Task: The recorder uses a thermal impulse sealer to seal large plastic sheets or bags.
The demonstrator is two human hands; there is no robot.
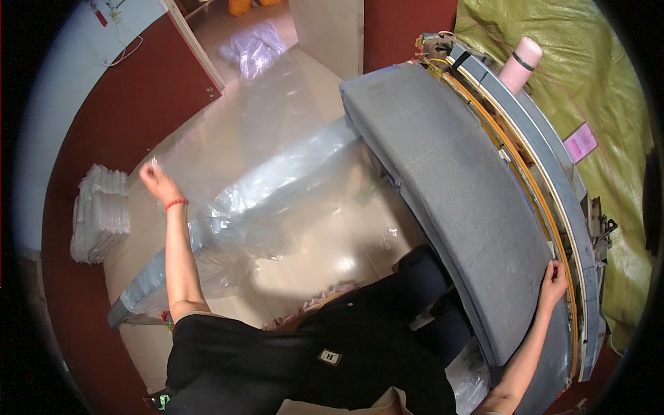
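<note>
My left hand (159, 181), a red bracelet at its wrist, is raised at the left with its fingers pinched on the edge of a clear plastic film (207, 149). The film spreads thin and see-through to the right and back, blurred in places. My right hand (553, 282) rests at the right edge of a long grey padded surface (449, 166), beside an orange rail (522, 176). Its fingertips are pressed together; whatever lies between them is too small to make out. A pale strip (551, 249) shows just beyond them.
Behind the rail runs a long blue-grey bar (546, 149). A pink bottle (520, 63) and a pink card-like object (581, 142) are near the green sheet (626, 228). Stacked clear plastic packs (102, 214) stand by the red wall. A bluish plastic-wrapped length (277, 173) crosses above the tiled floor.
</note>
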